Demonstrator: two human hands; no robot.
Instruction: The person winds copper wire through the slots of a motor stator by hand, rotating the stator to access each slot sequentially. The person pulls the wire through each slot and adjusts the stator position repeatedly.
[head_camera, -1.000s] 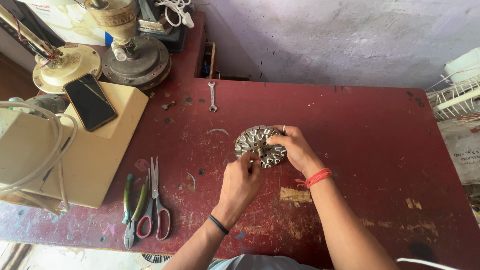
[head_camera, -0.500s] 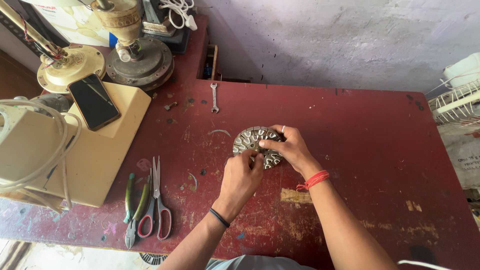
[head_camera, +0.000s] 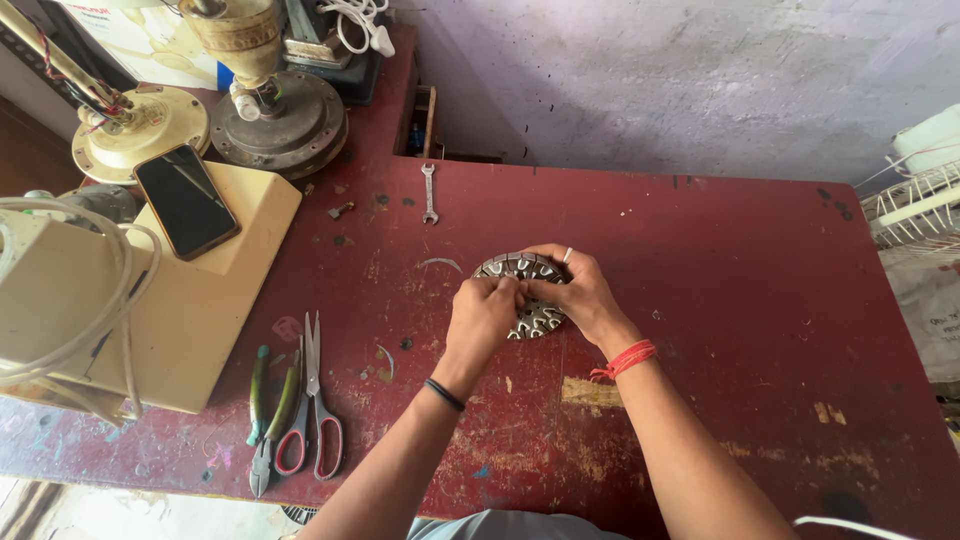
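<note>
Cables (head_camera: 70, 330) loop over a cream box (head_camera: 150, 330) at nine o'clock, with a dark phone (head_camera: 185, 200) lying face up on its top. Above it, at eleven, stand a brass-coloured base (head_camera: 140, 130) and a rusty round motor housing (head_camera: 285, 125). Pliers (head_camera: 268, 420) and red-handled scissors (head_camera: 312, 410) lie side by side on the red table (head_camera: 760, 300) at about seven o'clock. A small spanner (head_camera: 429, 192) lies at twelve, near the back edge, well apart from the hands. Left hand (head_camera: 483, 318) comes in from six o'clock, its fingers curled shut and pinching at the near side of a round slotted metal core (head_camera: 520, 270) near the table's middle; a black band sits on that wrist. Right hand (head_camera: 580, 295) wraps over the core's right side from four o'clock, fingers closed round its rim, a ring on one finger and a red thread at the wrist. A white wire fan guard (head_camera: 915, 200) shows at three o'clock
</note>
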